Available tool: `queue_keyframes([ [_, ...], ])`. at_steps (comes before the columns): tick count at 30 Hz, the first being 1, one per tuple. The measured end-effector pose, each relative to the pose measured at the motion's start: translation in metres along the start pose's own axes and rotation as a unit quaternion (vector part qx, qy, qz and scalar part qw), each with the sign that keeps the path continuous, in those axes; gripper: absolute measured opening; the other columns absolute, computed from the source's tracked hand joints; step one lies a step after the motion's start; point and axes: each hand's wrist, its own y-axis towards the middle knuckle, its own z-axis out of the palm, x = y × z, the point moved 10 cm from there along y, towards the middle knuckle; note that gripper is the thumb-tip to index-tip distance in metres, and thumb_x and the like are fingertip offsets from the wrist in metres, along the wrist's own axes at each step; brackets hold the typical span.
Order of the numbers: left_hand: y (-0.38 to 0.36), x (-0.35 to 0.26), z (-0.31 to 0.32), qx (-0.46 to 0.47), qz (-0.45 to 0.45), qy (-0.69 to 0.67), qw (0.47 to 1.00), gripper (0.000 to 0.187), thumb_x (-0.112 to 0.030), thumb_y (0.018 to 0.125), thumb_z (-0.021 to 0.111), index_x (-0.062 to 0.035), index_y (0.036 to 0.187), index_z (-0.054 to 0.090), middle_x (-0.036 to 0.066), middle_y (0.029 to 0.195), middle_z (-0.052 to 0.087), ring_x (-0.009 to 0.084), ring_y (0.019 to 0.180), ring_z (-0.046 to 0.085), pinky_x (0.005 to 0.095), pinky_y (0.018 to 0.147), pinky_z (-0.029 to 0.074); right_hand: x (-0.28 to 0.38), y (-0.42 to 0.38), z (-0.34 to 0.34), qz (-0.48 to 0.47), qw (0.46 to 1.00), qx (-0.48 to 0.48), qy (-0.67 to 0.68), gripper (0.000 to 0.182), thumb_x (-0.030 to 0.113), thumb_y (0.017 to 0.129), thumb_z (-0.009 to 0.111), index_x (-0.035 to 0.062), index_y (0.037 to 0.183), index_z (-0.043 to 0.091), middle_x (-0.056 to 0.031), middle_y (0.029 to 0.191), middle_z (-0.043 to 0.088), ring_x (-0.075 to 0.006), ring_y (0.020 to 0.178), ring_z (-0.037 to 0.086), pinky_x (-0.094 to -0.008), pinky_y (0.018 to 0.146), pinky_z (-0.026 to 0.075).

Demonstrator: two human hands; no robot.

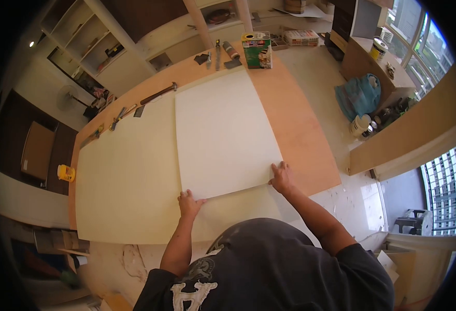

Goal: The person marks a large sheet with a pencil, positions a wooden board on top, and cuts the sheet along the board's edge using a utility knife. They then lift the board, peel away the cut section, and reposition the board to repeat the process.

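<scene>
A white rectangular board lies over a larger cream sheet on the wooden worktable. At the board's near left corner, my left hand grips the edge, thumb along the near side and fingers on the left side. My right hand holds the near right corner, its fingers bent over the edge. The undersides of both grips are hidden.
Along the table's far edge lie a hammer, several hand tools and a green can. A yellow tub stands at the left edge. On the floor to the right are a blue bag and a white bucket.
</scene>
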Motion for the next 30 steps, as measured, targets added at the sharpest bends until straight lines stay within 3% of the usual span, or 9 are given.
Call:
queue_keyframes([
  [10,-0.008,0.001,-0.003,-0.065,0.015,-0.064,0.996,0.105,-0.058,0.07,0.082,0.0086,0.143,0.045,0.036,0.137,0.046,0.0506,0.12,0.05,0.053,0.104,0.043,-0.01,-0.008,0.001,0.035,0.999,-0.022,0.028,0.082,0.02,0.069,0.087,-0.0009,0.139,0.048,-0.025,0.131,0.053,-0.0432,0.122,0.05,-0.046,0.101,0.045],
  [13,-0.008,0.005,-0.001,-0.051,-0.008,-0.077,0.996,0.104,-0.057,0.069,0.083,0.0076,0.143,0.046,0.034,0.135,0.048,0.0499,0.12,0.05,0.053,0.103,0.044,-0.007,-0.011,-0.005,0.035,0.998,-0.055,0.011,0.067,0.02,0.071,0.084,-0.0029,0.124,0.051,-0.0248,0.122,0.057,-0.0412,0.115,0.054,-0.046,0.098,0.046],
  [16,-0.005,0.01,0.002,-0.062,-0.024,-0.094,0.993,0.103,-0.055,0.066,0.085,0.0064,0.14,0.049,0.031,0.132,0.052,0.0477,0.119,0.052,0.0519,0.102,0.045,-0.009,-0.012,-0.004,0.037,0.997,-0.064,0.021,0.063,0.02,0.071,0.084,-0.0037,0.119,0.052,-0.025,0.12,0.057,-0.0412,0.115,0.054,-0.0462,0.098,0.046],
  [25,0.001,0.012,0.003,-0.049,-0.026,-0.123,0.991,0.098,-0.049,0.063,0.088,0.0067,0.135,0.053,0.03,0.126,0.057,0.0451,0.117,0.057,0.0505,0.099,0.049,-0.012,-0.004,0.009,0.026,0.998,-0.049,-0.002,0.059,0.018,0.072,0.082,-0.0063,0.116,0.05,-0.0257,0.116,0.057,-0.0412,0.113,0.054,-0.0459,0.097,0.047],
  [27,0.0,0.012,0.005,-0.049,-0.02,-0.144,0.988,0.097,-0.048,0.064,0.088,0.0068,0.136,0.053,0.03,0.126,0.057,0.0448,0.118,0.057,0.0505,0.1,0.049,-0.013,-0.009,0.005,0.03,0.998,-0.057,-0.006,0.063,0.019,0.073,0.083,-0.0075,0.119,0.05,-0.026,0.117,0.057,-0.0409,0.114,0.053,-0.046,0.097,0.047],
  [30,0.01,0.01,0.007,0.012,-0.041,-0.046,0.998,0.095,-0.048,0.067,0.086,0.0064,0.137,0.052,0.031,0.13,0.056,0.0449,0.12,0.057,0.0502,0.101,0.048,-0.01,-0.005,0.01,0.003,0.998,-0.055,-0.017,0.072,0.021,0.072,0.084,-0.0093,0.127,0.05,-0.0263,0.121,0.058,-0.0404,0.116,0.053,-0.0461,0.098,0.046],
])
